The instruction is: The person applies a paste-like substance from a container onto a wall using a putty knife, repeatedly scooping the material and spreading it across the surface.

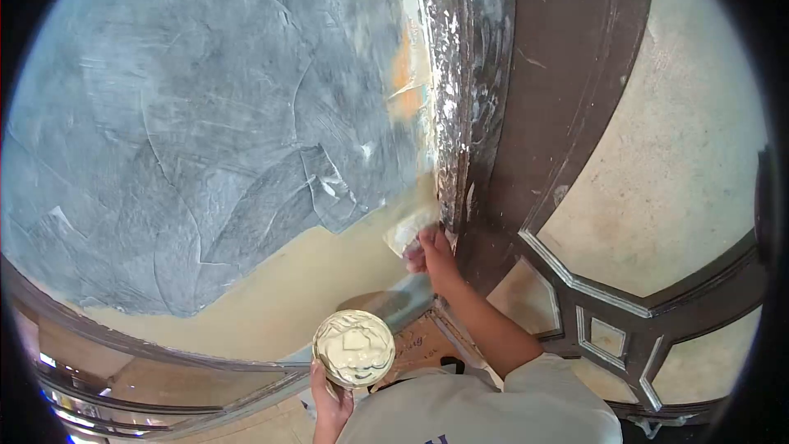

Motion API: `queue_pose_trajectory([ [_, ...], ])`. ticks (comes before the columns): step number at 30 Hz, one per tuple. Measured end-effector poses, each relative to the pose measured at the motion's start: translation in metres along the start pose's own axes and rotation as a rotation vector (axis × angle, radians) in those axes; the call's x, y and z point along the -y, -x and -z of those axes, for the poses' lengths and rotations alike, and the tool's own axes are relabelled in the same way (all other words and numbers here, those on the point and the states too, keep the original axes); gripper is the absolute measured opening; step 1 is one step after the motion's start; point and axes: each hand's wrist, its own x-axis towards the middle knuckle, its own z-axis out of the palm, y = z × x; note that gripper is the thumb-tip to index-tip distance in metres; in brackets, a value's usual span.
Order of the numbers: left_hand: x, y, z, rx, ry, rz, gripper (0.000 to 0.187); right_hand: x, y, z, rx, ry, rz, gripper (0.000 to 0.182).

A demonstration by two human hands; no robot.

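Observation:
A round tub of creamy off-white paste rests in my left hand, with fingers closed round its lower left side. Further up, my right hand is closed on a flat spreading tool that has pale paste on it. The tool lies against or close to the cream wall strip, beside the dark door frame. Motion blur hides the tool's exact edge. Grey-blue coating with ragged lower edges covers the wall above the cream strip.
A dark frame post with white smears stands right of the wall. Brown panelling with pale inset panels fills the right side. A brown cardboard piece lies below, near my body. Dark curved trim runs at lower left.

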Motion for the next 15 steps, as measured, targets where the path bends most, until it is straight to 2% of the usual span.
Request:
queue_pose_trajectory([
  [2, 0.001, 0.002, 0.0, -0.01, 0.008, 0.009, 0.045, -0.04, -0.001, 0.02, 0.002, 0.024, -0.047, 0.034],
  [4, 0.003, 0.004, -0.001, 0.024, -0.017, -0.025, 0.045, -0.079, 0.004, 0.043, -0.063, 0.079, -0.254, 0.033],
  [5, 0.006, -0.001, 0.002, 0.049, -0.011, -0.03, 0.045, -0.105, 0.002, 0.062, -0.064, 0.082, -0.255, 0.033],
  [7, 0.007, 0.0, 0.0, 0.002, -0.021, -0.013, 0.045, -0.149, 0.001, 0.095, 0.021, 0.014, -0.432, 0.03],
  [8, 0.006, 0.001, -0.001, -0.044, -0.036, 0.005, 0.045, -0.157, 0.011, 0.1, 0.022, 0.013, -0.431, 0.03],
  [11, 0.007, 0.001, -0.006, 0.023, -0.026, -0.031, 0.046, -0.154, 0.03, 0.097, 0.127, 0.023, -0.402, 0.027],
  [13, 0.009, -0.002, 0.002, 0.014, 0.024, 0.006, 0.048, -0.131, 0.048, 0.076, 0.138, 0.019, -0.194, 0.026],
  [15, 0.009, -0.001, 0.001, 0.029, 0.012, -0.013, 0.048, -0.096, 0.056, 0.05, 0.13, 0.006, -0.124, 0.029],
])
